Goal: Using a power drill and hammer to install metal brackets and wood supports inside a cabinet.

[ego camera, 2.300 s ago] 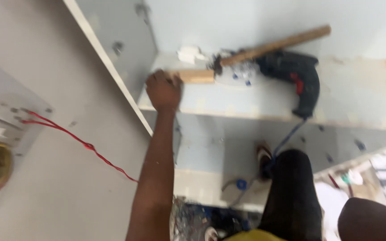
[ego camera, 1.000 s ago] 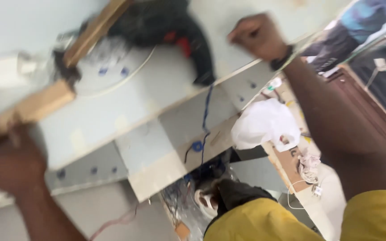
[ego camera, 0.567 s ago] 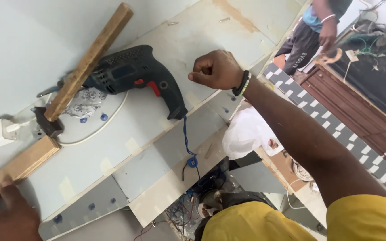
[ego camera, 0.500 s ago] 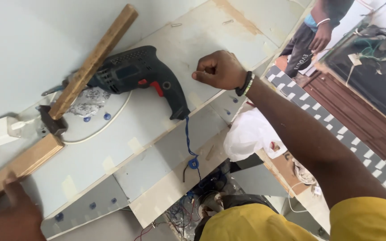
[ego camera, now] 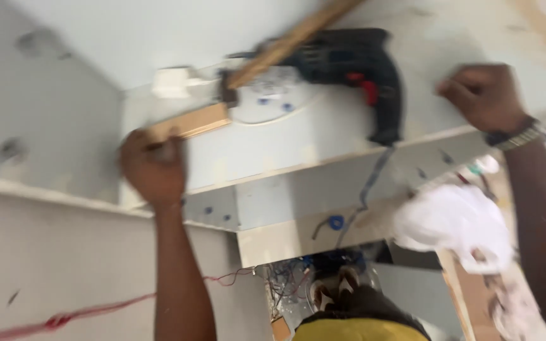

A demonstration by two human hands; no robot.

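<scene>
Wood block (ego camera: 188, 122): pale, flat, blurred; left hand (ego camera: 153, 167) fingers clamped on it; right hand (ego camera: 485, 95) fisted.

Short pale wooden block (ego camera: 188, 123), flat on the light panel, tilted, beside the hammer head (ego camera: 224, 88).

A pale blue-white desk (ego camera: 323, 142) carries the things, with the dark power drill (ego camera: 355, 66) near its middle. Left of the drill, touching its front end, a wooden-handled hammer (ego camera: 285, 44) lies slantwise. Further left sits a small white box (ego camera: 170, 82), and below-left a short wooden block (ego camera: 191, 121).
</scene>
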